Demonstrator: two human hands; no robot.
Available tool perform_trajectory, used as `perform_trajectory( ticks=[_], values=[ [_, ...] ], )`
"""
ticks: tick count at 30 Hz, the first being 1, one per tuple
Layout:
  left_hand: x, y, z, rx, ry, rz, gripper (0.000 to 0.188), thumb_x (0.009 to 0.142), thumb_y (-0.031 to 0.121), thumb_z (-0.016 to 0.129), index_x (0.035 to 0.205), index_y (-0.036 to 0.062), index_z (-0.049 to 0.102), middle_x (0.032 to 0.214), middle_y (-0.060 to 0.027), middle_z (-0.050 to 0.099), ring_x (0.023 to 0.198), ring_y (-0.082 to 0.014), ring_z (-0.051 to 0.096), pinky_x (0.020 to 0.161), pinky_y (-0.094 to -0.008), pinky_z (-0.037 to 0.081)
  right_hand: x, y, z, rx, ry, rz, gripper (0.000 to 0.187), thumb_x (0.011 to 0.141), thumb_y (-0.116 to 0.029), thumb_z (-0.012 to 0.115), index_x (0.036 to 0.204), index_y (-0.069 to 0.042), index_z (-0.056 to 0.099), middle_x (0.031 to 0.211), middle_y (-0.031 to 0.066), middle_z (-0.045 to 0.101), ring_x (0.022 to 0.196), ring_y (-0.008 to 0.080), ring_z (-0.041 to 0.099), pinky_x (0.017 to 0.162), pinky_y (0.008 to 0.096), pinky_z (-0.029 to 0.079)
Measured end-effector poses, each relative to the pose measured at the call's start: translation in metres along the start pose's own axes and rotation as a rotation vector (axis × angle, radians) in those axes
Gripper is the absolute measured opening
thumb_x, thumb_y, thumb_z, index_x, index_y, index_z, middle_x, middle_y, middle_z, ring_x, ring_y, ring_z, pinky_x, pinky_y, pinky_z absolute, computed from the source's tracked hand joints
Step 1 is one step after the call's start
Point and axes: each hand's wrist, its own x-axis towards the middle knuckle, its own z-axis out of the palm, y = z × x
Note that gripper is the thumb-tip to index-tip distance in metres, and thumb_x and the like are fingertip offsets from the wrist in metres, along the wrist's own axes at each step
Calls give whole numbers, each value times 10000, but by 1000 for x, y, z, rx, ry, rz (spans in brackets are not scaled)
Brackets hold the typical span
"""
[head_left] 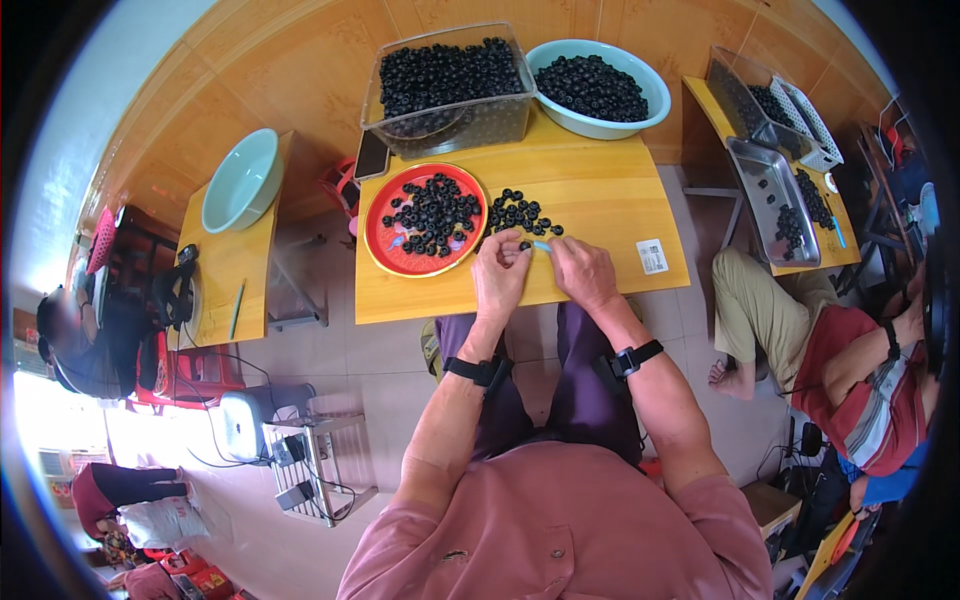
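At the near part of the yellow table (600, 185), my left hand (500, 270) pinches a small round black piece (525, 246) between thumb and fingertips. My right hand (585, 270) is closed around a slim light-blue tool (541, 245), its end pointing at that piece. Most of the tool is hidden in my fingers, so its tip cannot be made out. Left of my hands, a red round tray (380, 250) with a gold rim carries many shiny black pieces. A loose heap of the same black pieces (518, 212) lies just beyond my fingers.
Behind stand a clear plastic bin (490, 125) and a pale-green basin (610, 130), both full of black pieces. A phone (372, 157) lies at the left edge, a white label (652, 257) at the right. Another person (850, 380) sits to the right beside a metal tray (775, 255).
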Motion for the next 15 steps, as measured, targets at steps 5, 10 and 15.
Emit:
perform_trajectory(
  ticks=[5,10,15],
  values=[
    [-4,4,-2,36,23,0,227,889,7,787,1100,-12,705,919,-6,670,799,-59,616,738,-227,524,-2,4,4,16,66,32,56,942,-122,632,919,-72,639,778,100,650,727,298,702,598,434,559],
    [9,11,-28,203,140,242,210,832,-10,799,1031,16,737,864,-59,647,733,-135,644,682,-288,533,-2,2,1,-2,49,57,63,950,-114,622,918,-62,637,770,111,651,715,313,703,593,447,558],
    [42,45,-68,642,310,592,279,854,-30,713,1125,30,701,1032,-125,661,839,-318,675,743,-405,564,0,2,0,5,60,60,63,949,-110,617,917,-59,636,763,112,650,716,312,703,594,447,559]
  ],
)
